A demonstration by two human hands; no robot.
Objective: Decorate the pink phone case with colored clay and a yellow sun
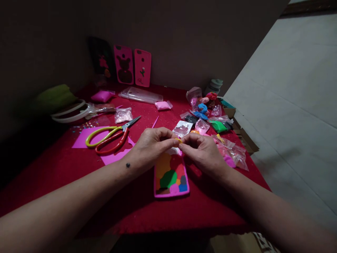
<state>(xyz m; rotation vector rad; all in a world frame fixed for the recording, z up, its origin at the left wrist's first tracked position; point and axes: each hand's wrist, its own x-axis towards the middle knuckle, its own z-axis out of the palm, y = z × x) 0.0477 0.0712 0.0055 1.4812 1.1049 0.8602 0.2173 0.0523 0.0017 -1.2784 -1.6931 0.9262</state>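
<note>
A small piece of yellow clay (178,140) is pinched between the fingertips of my left hand (155,144) and my right hand (202,151). Both hands are closed and meet above the top end of a phone case (171,195) that lies flat. Pink edging runs round the case, and patches of orange, red, green, blue, brown and pink clay cover its face. Its upper part is partly hidden under my hands; a whitish patch shows there. Left of my left hand lie scissors (112,140) with one yellow and one red handle, blades apart.
Bags of coloured clay (220,125) crowd the right side of the red-covered table (131,207). Pink sheet scraps (116,157) lie under the scissors. Decorated phone cases (123,65) lean on the back wall, with a clear case (140,95) before them. A white hoop-shaped item (68,114) sits at left.
</note>
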